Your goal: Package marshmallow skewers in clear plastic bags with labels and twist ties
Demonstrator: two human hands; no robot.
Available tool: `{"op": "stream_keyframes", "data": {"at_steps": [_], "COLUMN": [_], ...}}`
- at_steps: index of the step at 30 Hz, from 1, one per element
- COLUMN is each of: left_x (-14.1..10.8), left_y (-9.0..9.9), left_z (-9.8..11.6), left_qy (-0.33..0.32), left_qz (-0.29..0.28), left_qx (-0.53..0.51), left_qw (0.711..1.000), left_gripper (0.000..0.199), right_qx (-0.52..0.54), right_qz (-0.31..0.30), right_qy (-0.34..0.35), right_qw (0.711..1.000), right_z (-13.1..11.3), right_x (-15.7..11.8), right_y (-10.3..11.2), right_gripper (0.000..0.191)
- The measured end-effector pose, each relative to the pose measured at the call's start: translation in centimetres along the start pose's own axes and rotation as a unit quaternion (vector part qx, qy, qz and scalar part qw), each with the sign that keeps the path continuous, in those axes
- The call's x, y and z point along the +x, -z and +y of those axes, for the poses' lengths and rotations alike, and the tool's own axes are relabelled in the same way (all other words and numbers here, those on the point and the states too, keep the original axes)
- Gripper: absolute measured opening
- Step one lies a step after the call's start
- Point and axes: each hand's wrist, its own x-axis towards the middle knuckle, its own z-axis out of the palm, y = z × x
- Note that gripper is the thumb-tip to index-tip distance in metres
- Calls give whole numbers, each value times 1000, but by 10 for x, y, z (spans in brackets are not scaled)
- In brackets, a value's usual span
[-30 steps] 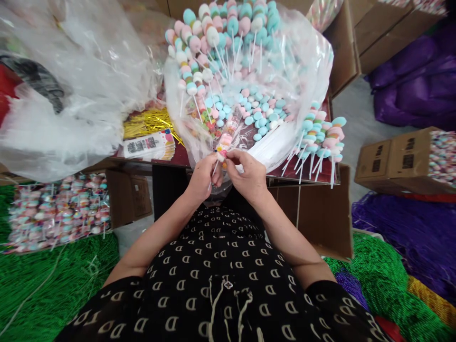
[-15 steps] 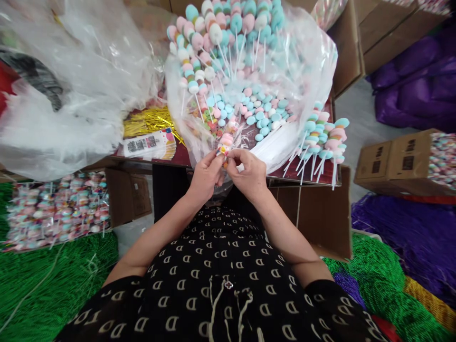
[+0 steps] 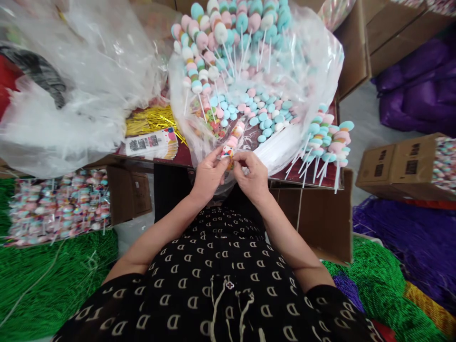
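Note:
In front of my waist, my left hand (image 3: 209, 175) grips a marshmallow skewer (image 3: 232, 140) in a clear wrapper. Its pink pieces slant up and away to the right, and a printed label shows near my thumb. My right hand (image 3: 253, 175) is closed in a pinch beside the skewer's lower end; whatever lies between those fingertips is too small to make out. Just beyond are loose pink, blue and white marshmallows (image 3: 265, 114) and colourful gummy rings (image 3: 214, 127) on a clear plastic sheet (image 3: 331, 61).
Unwrapped marshmallow skewers (image 3: 235, 23) are heaped at the back, with more skewers (image 3: 329, 137) at the table's right edge. Gold twist ties (image 3: 153, 124) and printed labels (image 3: 151, 143) lie left. Boxes (image 3: 395, 164) and a carton of wrapped skewers (image 3: 64, 206) flank the table.
The wrapped skewer has turned a little, so more of its printed label shows. My right hand has drawn slightly away from my left, fingers still pinched. The whole view has shifted slightly.

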Motion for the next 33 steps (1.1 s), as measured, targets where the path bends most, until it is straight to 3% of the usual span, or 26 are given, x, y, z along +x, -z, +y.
{"op": "stream_keyframes", "data": {"at_steps": [5,12,21,28,33], "left_x": [-2,-2,-1,2,3], "left_y": [0,-4,-7,-5,-1], "left_z": [2,4,11,8,1], "left_qy": [3,28,56,52,34], "left_qz": [-9,-18,-6,1,6], "left_qx": [41,-28,-70,-51,-47], "left_qw": [999,999,996,997,998], "left_gripper": [41,43,46,42,39], "right_qx": [-1,-34,-48,-41,-47], "right_qz": [7,-4,35,18,-13], "right_qy": [11,-9,-50,-67,-27], "right_qw": [1000,999,997,997,998], "right_z": [-1,3,1,3,0], "right_x": [6,5,5,11,13], "right_y": [2,-3,-8,-14,-9], "right_gripper": [13,16,11,10,10]}}
